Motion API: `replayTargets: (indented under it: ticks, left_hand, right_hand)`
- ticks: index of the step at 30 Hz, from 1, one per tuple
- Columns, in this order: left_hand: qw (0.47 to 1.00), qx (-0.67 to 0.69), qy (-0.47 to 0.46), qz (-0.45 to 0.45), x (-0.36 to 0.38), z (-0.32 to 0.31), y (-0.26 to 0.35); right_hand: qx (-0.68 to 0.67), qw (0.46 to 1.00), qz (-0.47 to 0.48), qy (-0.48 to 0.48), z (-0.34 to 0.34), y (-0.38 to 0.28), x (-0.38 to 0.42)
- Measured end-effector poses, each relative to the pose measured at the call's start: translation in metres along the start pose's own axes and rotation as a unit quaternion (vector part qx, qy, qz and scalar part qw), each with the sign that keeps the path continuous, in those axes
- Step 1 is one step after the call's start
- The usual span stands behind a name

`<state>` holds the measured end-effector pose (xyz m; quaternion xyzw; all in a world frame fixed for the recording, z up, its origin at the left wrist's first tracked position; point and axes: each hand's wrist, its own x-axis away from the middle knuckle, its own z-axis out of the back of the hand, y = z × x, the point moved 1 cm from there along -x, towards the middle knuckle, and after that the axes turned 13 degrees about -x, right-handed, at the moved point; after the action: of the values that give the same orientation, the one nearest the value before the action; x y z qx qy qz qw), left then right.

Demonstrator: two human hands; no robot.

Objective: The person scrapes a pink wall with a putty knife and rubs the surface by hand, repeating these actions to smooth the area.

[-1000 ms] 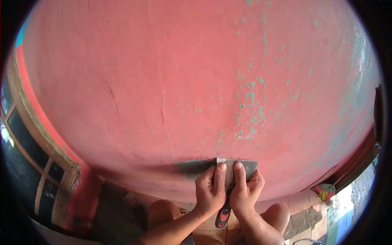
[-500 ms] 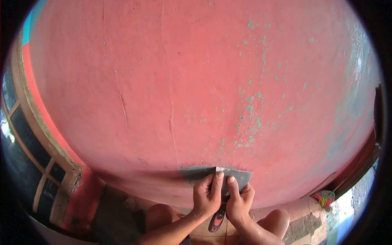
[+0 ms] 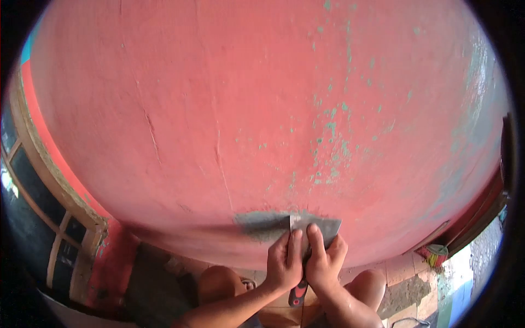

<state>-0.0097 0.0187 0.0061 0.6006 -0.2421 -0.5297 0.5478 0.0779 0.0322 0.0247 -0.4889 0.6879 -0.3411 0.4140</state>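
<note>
My left hand [image 3: 284, 263] and my right hand [image 3: 326, 262] are both closed around a scraper [image 3: 326, 227] with a wide metal blade and a black-and-red handle. Both thumbs press along the blade's face, while the handle's end pokes out below between the hands. The blade's front edge lies against the lower part of a pink-red painted wall [image 3: 262, 120], or very close to it. Just left of the blade is a bare grey-green patch [image 3: 257, 221] where paint is gone, partly in shadow. Higher up, small green specks [image 3: 333, 142] and thin vertical cracks show through the paint.
A wooden-framed window [image 3: 41, 186] stands at the left. Bent knees [image 3: 367, 290] flank my arms above a tiled floor [image 3: 402, 266]. A broom head [image 3: 436, 255] rests at the lower right beside a dark wooden frame.
The scraper and both hands have shifted slightly up and right against the wall, and the handle stands more upright. More of the grey patch shows. The whole view has shifted a little.
</note>
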Motion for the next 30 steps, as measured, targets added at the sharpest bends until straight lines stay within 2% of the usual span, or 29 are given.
replayTargets:
  ticks: [1,5,6,10,14,19,22,26,27,30]
  left_hand:
    - [0.999,0.038,0.023,0.010,0.003,-0.007,0.004]
    - [0.999,0.013,-0.035,0.029,-0.008,0.009,0.005]
    - [0.995,0.056,-0.057,0.057,-0.010,0.008,-0.003]
    - [1.000,0.028,-0.008,-0.010,-0.003,-0.001,0.003]
    - [0.997,0.032,-0.063,0.022,-0.017,0.012,0.008]
    - [0.999,0.026,-0.021,-0.005,-0.002,0.000,-0.003]
    - [0.995,0.049,-0.077,0.031,-0.009,0.008,0.001]
    - [0.997,0.031,-0.067,0.024,0.002,-0.002,-0.015]
    - [0.996,0.068,-0.053,0.029,0.000,-0.005,-0.006]
    - [0.997,0.025,-0.077,0.006,-0.015,0.008,0.006]
  right_hand:
    - [-0.009,1.000,0.006,0.009,0.002,0.005,0.003]
    - [-0.042,0.999,-0.021,0.002,-0.007,-0.008,-0.004]
    - [-0.040,0.999,-0.031,-0.007,-0.008,-0.013,-0.004]
    - [-0.007,0.999,0.022,0.023,-0.003,0.005,0.002]
    - [-0.044,0.999,-0.006,-0.005,-0.012,-0.015,-0.008]
    - [-0.029,0.999,-0.008,0.026,-0.002,0.005,0.004]
    - [-0.007,0.999,-0.033,0.019,-0.002,-0.009,0.002]
    - [-0.015,0.998,0.005,0.055,-0.001,0.005,0.008]
    - [-0.022,0.998,0.006,0.059,-0.001,0.006,0.007]
    - [-0.020,0.998,0.000,0.059,-0.004,0.001,0.009]
